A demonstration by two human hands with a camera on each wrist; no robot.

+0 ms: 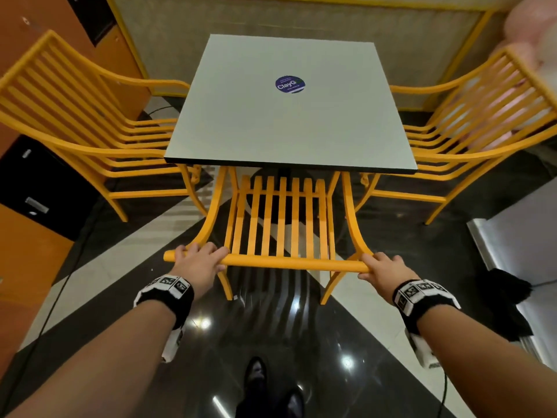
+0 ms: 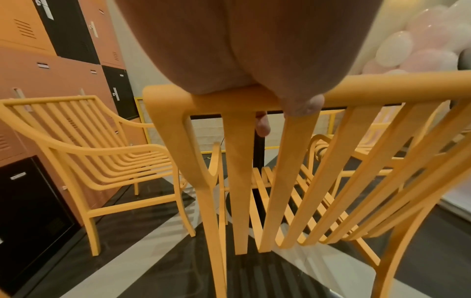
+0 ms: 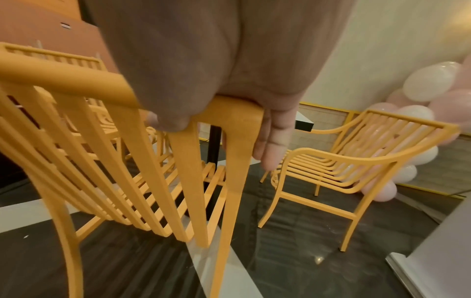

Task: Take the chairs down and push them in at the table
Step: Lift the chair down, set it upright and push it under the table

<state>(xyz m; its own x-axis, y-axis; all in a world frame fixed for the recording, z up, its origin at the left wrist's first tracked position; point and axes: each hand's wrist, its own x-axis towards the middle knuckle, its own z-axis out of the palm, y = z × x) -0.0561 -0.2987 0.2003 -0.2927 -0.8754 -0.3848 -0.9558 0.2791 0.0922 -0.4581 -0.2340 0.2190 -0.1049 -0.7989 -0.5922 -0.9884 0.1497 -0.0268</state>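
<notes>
Your left hand [image 1: 197, 262] and right hand [image 1: 384, 271] clamp top rail of near chair [image 1: 280, 218], one per end. Chair on floor, seat apparently partly under table [image 1: 289, 116]. Side chairs [image 1: 84, 122] flank table.

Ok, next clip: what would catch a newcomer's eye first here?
Three yellow slatted chairs ring a grey table: one at its left, one at its right, and a near chair with its seat partly under the table. The left hand and right hand grip its top rail.
</notes>
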